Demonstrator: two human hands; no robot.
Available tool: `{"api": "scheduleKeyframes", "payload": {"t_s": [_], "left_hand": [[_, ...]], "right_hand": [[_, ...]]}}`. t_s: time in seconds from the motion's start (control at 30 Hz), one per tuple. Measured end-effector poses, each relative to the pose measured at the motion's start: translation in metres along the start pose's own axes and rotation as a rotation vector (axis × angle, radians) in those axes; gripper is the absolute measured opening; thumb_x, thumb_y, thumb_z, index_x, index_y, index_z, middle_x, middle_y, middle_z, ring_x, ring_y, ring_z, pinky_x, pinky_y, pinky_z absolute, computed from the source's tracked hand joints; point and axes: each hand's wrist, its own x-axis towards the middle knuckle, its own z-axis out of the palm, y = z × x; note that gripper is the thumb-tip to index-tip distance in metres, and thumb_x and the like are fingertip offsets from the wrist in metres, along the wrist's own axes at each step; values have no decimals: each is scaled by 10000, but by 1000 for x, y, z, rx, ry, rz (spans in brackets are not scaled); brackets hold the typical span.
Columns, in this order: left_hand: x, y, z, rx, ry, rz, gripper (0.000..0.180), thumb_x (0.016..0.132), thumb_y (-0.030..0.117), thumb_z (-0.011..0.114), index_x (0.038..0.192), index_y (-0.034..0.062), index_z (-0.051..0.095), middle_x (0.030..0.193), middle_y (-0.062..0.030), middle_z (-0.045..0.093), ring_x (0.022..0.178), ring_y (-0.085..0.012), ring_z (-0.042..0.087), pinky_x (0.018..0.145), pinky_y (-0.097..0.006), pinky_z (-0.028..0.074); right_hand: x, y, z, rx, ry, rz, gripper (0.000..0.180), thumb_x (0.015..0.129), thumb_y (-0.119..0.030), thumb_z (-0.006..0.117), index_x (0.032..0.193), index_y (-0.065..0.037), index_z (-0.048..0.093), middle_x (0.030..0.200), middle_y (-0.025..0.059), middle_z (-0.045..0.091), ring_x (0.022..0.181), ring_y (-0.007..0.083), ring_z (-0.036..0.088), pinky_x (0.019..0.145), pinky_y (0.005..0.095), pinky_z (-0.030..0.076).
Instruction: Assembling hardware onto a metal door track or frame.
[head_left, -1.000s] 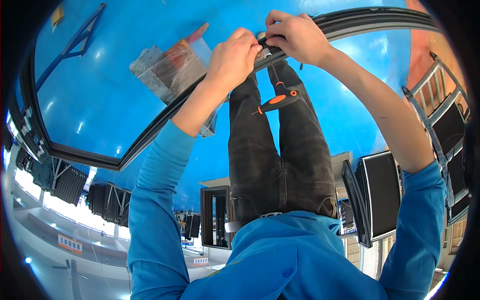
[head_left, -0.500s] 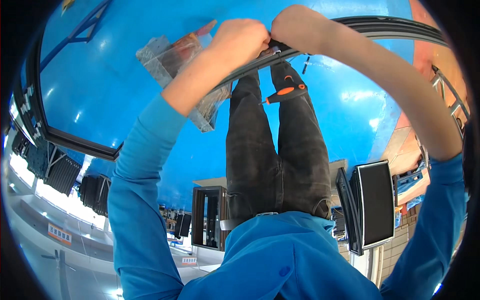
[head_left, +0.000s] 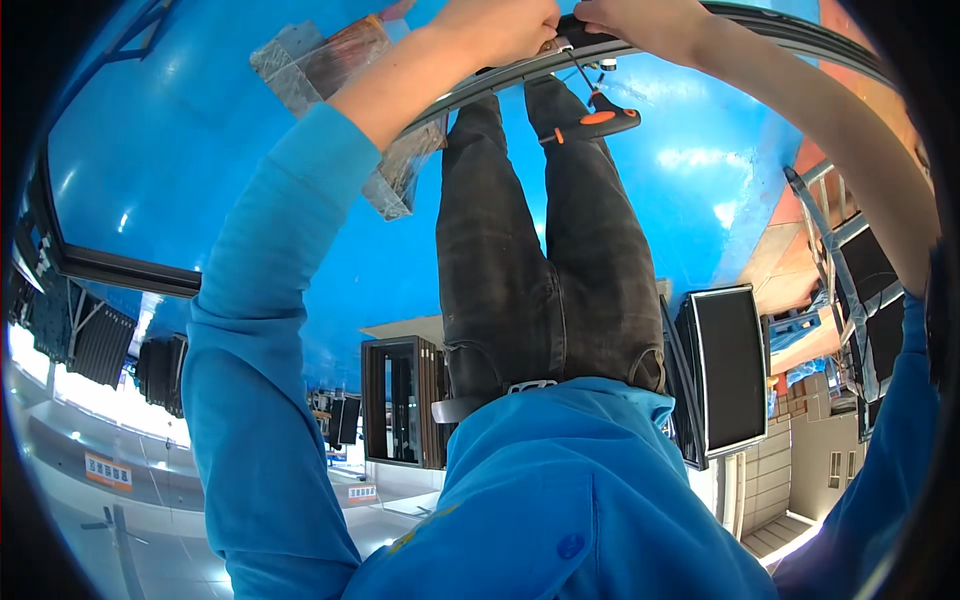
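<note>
Left hand (head_left: pixel 500 28) curls at the frame (head_left: pixel 500 77), right hand (head_left: pixel 648 26) just beside it at the same edge, fingers bent; how far they close, and anything pinched, cannot be told. Driver (head_left: pixel 608 123) hangs shaft-up just below, handle free of both hands. A knock or tilt could, I judge, shake it loose onto the floor (head_left: pixel 695 125).

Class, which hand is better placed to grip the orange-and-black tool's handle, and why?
Probably the right hand: in the picture, the handle shows below its fingertips, while the left hand is farther to the left.
</note>
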Motion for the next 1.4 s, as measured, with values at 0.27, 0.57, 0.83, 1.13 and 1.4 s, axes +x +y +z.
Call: {"api": "scheduleKeyframes", "payload": {"t_s": [0.27, 0.57, 0.83, 1.13, 1.4], "left_hand": [[26, -70, 46, -212, -194, 197, 331, 859, 306, 692, 840, -17, 760, 850, -243, 743, 763, -497, 655, 717, -530, 532], [13, -13, 7, -58, -115, 22, 347, 829, 330, 721, 837, -14, 764, 844, -238, 743, 761, -492, 647, 722, -519, 534], [-21, 18, -31, 25, 21, -163, 343, 835, 337, 725, 844, -2, 775, 843, -233, 747, 747, -475, 646, 716, -509, 539], [10, 22, -22, -226, -9, -286, 355, 860, 338, 720, 879, -11, 785, 849, -229, 756, 731, -460, 643, 715, -502, 546], [16, 41, -23, 114, -94, -285, 399, 845, 354, 736, 881, -41, 771, 841, -244, 750, 745, -472, 656, 716, -516, 551]], "right_hand": [[35, -1, -17, 7, -157, -206, 167, 946, -123, 627, 912, -39, 768, 889, 147, 772, 827, 358, 723, 783, 445, 590], [7, -3, 75, -311, -562, 217, 178, 942, -132, 624, 908, -33, 768, 938, 150, 771, 841, 368, 725, 790, 441, 590], [11, -48, 11, -275, -199, 499, 189, 927, -166, 629, 893, -39, 765, 936, 133, 761, 861, 362, 724, 798, 432, 590], [-27, -5, 83, -101, 240, 434, 169, 907, -174, 642, 869, -54, 756, 919, 116, 734, 887, 352, 706, 807, 430, 582], [-17, -33, 37, -30, 265, 486, 142, 890, -174, 665, 861, -63, 748, 920, 96, 720, 898, 343, 692, 811, 420, 572]]}}
